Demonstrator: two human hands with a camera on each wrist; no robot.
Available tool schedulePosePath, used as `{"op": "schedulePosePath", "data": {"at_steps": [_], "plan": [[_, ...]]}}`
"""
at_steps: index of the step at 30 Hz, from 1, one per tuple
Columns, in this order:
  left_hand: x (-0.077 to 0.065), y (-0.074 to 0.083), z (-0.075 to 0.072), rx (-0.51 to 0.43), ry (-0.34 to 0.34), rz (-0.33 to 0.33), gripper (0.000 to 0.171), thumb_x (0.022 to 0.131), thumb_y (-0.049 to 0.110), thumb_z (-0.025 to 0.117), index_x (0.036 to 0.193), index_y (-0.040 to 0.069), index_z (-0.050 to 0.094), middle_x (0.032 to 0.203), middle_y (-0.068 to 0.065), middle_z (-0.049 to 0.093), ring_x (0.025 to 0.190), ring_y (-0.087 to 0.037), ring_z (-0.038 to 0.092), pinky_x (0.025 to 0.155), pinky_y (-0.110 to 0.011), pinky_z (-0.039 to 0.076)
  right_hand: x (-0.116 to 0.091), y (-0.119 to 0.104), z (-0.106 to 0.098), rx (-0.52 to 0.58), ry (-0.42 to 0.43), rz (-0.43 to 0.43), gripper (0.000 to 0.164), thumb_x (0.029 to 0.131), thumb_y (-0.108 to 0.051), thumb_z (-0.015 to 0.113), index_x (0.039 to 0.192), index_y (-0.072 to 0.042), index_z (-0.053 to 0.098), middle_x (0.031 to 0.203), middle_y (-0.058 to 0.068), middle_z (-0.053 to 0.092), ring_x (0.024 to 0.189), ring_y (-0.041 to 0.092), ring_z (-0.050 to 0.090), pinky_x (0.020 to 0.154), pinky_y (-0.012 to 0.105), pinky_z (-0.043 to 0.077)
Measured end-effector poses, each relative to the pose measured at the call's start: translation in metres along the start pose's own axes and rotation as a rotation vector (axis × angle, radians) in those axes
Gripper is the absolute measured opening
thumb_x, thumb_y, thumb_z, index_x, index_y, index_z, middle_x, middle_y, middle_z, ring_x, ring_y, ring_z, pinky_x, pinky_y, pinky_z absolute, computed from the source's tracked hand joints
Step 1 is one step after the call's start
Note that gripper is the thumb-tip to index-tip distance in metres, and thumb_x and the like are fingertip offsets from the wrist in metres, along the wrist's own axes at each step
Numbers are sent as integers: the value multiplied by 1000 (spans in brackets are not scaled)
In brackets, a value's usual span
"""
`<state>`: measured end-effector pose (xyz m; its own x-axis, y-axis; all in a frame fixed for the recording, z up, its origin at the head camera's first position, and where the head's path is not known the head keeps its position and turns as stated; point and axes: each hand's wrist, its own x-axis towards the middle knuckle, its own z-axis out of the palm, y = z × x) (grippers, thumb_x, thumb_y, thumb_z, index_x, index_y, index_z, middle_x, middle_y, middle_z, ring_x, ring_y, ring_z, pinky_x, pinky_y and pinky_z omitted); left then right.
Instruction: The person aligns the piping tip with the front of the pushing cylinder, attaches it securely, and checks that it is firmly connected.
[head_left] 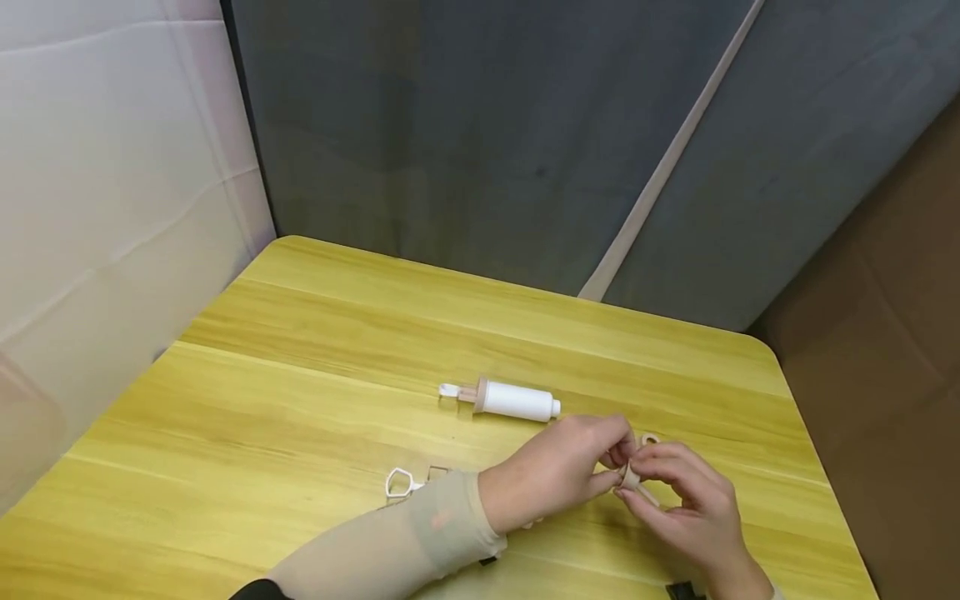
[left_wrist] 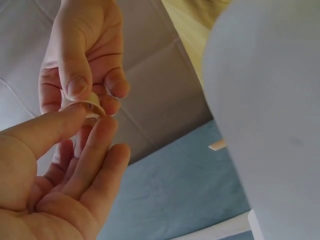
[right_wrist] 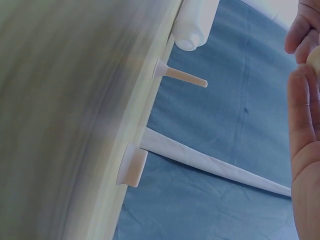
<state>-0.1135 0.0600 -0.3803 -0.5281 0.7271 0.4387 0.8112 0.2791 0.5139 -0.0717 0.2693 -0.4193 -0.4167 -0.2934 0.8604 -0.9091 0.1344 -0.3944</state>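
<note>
Both hands meet over the right side of the table around a small beige cup-shaped piece [head_left: 630, 477]. My left hand [head_left: 551, 471] pinches its rim between thumb and fingertips. From the other side my right hand [head_left: 693, 504] grips the same piece with thumb and fingers. In the left wrist view the curved beige rim [left_wrist: 95, 102] shows between the left fingertips and the right thumb; the fingers hide most of it. Part of the piece [right_wrist: 313, 59] also peeks out at the edge of the right wrist view.
Beyond the hands lies a white cylinder [head_left: 519, 402] with a beige flange and stem. A white hexagonal loop [head_left: 400, 483] is partly covered by the left sleeve. In the right wrist view, a flanged beige peg [right_wrist: 185, 76] and a short beige piece [right_wrist: 132, 165] stand on the table.
</note>
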Motion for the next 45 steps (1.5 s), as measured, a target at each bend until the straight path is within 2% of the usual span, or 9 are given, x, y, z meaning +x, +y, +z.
{"op": "schedulePosePath", "data": {"at_steps": [6, 14, 21, 27, 35, 41, 45], "plan": [[1, 0, 1, -2, 14, -25, 16, 95, 8, 82, 104, 13, 70, 99, 8, 76, 88, 9, 66, 77, -4, 46, -1, 3, -3, -28, 7, -3, 26, 91, -4, 85, 95, 18, 71, 106, 23, 72, 104, 23, 70, 96, 24, 56], [1, -1, -2, -75, -3, -70, 12, 94, 6, 82, 97, 12, 72, 93, 6, 77, 81, 12, 63, 73, -4, 47, 1, 1, 0, -5, 30, -14, 25, 90, -2, 85, 94, 19, 71, 105, 23, 72, 103, 26, 71, 97, 25, 56], [2, -2, -2, -69, -23, -33, 12, 95, 5, 80, 99, 12, 71, 96, 5, 78, 86, 11, 65, 74, -4, 47, 2, -1, 2, -5, 41, -20, 25, 88, -1, 87, 93, 19, 72, 104, 24, 73, 101, 25, 71, 97, 25, 56], [2, -2, -2, -49, -14, -16, 15, 96, 4, 79, 98, 12, 66, 94, 4, 76, 86, 8, 66, 72, -5, 46, 4, -2, 1, -10, 39, -8, 25, 88, -2, 87, 95, 18, 73, 104, 24, 73, 101, 24, 71, 96, 24, 56], [2, -2, -1, -62, 5, 15, 13, 97, -1, 75, 100, 11, 69, 97, 4, 78, 90, 6, 69, 74, -5, 46, 4, -2, 1, -9, 42, -5, 25, 89, -1, 87, 95, 19, 72, 105, 26, 73, 104, 24, 72, 97, 25, 56], [0, -2, -3, -34, -6, -6, 11, 100, 4, 74, 104, 13, 71, 101, 6, 78, 95, 5, 68, 81, -6, 47, 3, 0, 0, -1, 38, -2, 27, 91, -1, 85, 99, 22, 71, 110, 27, 72, 109, 25, 72, 95, 26, 57], [-1, -2, -3, -40, -4, 9, 10, 99, 5, 75, 104, 13, 71, 102, 6, 78, 96, 5, 69, 85, -6, 47, 1, 1, -1, -2, 41, 9, 28, 91, -1, 84, 100, 22, 70, 110, 28, 72, 111, 24, 71, 92, 23, 57]]}}
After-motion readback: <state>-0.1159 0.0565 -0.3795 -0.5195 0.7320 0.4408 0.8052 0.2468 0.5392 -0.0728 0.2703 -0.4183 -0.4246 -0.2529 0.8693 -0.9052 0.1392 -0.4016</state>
